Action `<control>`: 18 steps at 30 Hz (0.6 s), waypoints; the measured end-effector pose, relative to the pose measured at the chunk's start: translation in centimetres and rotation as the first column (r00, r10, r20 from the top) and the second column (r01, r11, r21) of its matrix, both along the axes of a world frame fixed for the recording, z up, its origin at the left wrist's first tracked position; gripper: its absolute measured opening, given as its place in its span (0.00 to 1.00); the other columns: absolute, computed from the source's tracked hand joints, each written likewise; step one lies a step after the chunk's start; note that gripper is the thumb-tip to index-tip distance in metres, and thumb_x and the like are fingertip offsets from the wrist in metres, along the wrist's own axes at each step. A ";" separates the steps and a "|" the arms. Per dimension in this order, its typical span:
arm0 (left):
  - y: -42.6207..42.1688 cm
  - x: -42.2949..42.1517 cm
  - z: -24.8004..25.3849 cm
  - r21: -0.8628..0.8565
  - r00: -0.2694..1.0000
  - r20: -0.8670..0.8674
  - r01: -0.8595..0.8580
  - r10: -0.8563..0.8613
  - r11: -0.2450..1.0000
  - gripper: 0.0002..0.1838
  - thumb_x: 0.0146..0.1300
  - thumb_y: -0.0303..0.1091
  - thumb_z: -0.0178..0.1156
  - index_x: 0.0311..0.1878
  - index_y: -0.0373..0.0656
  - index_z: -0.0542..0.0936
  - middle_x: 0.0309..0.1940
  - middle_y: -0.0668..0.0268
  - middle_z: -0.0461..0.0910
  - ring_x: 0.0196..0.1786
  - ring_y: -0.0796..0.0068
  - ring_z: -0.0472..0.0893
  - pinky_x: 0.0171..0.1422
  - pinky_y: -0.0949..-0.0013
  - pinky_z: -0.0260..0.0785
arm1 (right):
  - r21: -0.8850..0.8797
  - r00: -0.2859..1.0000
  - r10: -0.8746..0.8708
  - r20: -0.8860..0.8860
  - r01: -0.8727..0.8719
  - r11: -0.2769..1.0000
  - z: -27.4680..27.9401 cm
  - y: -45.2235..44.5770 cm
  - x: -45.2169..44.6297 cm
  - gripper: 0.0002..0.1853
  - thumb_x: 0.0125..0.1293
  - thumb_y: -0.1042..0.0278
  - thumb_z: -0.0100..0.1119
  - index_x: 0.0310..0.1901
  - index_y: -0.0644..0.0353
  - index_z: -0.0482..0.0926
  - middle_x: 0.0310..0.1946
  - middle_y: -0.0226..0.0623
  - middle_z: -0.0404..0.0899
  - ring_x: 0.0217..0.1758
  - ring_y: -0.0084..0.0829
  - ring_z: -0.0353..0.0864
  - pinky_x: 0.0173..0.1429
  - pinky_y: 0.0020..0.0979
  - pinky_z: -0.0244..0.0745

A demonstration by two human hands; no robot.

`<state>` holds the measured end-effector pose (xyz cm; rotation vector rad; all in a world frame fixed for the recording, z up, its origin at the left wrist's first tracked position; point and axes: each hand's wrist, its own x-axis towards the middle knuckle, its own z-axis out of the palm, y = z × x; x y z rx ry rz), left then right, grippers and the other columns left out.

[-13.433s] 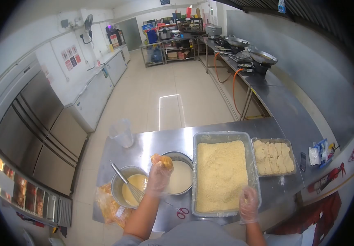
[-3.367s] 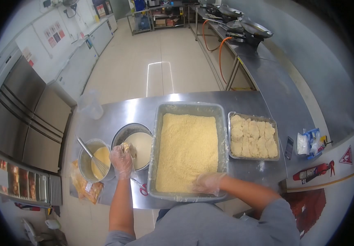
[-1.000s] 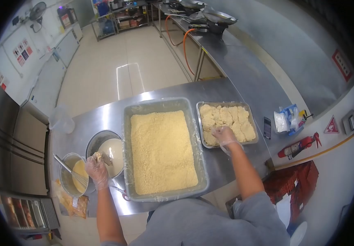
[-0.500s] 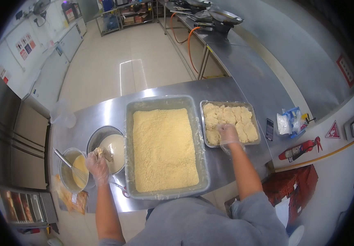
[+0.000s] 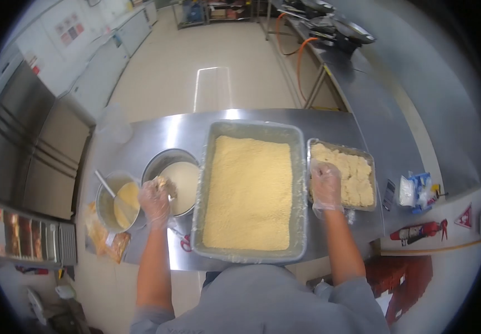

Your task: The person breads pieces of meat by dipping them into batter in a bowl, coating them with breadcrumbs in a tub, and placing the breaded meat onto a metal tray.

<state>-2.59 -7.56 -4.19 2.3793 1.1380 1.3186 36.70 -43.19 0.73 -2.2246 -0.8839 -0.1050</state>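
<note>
My left hand, in a clear plastic glove, is closed on a battered piece of food. It is over the near left rim of a metal pot of pale batter. In front of me stands a large grey tub filled with yellow crumbs. My right hand, gloved too, has its fingers curled at the left side of a metal tray; whatever they hold is hidden. Crumb-coated pieces fill that tray.
Left of the batter pot is a pot of yellow liquid with a whisk, near a plastic bag. Red-handled scissors lie beside the tub. A phone and a blue packet are at the right.
The view has shifted, so the table sits further right. My right hand has moved from over the tray's pieces to its left side. My left hand still grips the battered piece by the pot.
</note>
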 end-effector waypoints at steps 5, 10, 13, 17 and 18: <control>-0.3 0.3 0.5 -0.070 0.994 0.099 0.051 -0.044 0.996 0.03 0.64 0.26 0.73 0.38 0.39 0.88 0.33 0.52 0.86 0.38 0.48 0.87 0.44 0.51 0.77 | -0.005 0.933 0.316 -0.171 -0.321 0.947 2.1 7.2 -9.8 0.11 0.80 0.64 0.66 0.49 0.64 0.91 0.48 0.53 0.90 0.57 0.54 0.88 0.67 0.51 0.80; -0.5 0.2 0.8 -0.042 0.999 0.044 0.011 -0.009 0.999 0.04 0.62 0.27 0.74 0.37 0.39 0.88 0.31 0.53 0.85 0.37 0.47 0.87 0.45 0.49 0.77 | -0.192 0.888 0.454 -0.075 -0.460 0.867 -7.2 15.1 -15.0 0.27 0.80 0.54 0.67 0.72 0.62 0.82 0.73 0.58 0.80 0.81 0.55 0.73 0.88 0.49 0.65; -0.5 0.1 0.7 -0.035 1.000 0.015 -0.001 0.002 0.999 0.05 0.62 0.28 0.74 0.38 0.39 0.88 0.32 0.53 0.85 0.38 0.46 0.87 0.47 0.47 0.77 | -0.215 0.864 0.494 0.095 -0.466 0.858 -11.0 17.3 -17.2 0.28 0.79 0.53 0.67 0.70 0.64 0.82 0.72 0.56 0.81 0.81 0.55 0.73 0.88 0.51 0.65; -0.3 0.1 -1.1 0.003 0.999 0.031 -0.029 0.029 1.000 0.06 0.63 0.30 0.72 0.42 0.40 0.89 0.35 0.52 0.86 0.40 0.44 0.86 0.48 0.45 0.76 | -0.234 0.481 0.811 -0.334 -0.875 0.423 -9.2 14.8 -16.8 0.24 0.75 0.53 0.69 0.61 0.66 0.85 0.63 0.53 0.86 0.71 0.54 0.81 0.82 0.51 0.72; 0.2 0.0 -1.0 -0.051 1.000 0.020 -0.013 0.014 0.999 0.07 0.64 0.30 0.72 0.43 0.40 0.90 0.35 0.52 0.86 0.40 0.44 0.87 0.48 0.45 0.77 | -0.300 0.423 0.837 -0.347 -0.896 0.328 -8.1 13.4 -16.0 0.22 0.75 0.55 0.69 0.58 0.66 0.86 0.60 0.53 0.86 0.69 0.54 0.83 0.80 0.50 0.74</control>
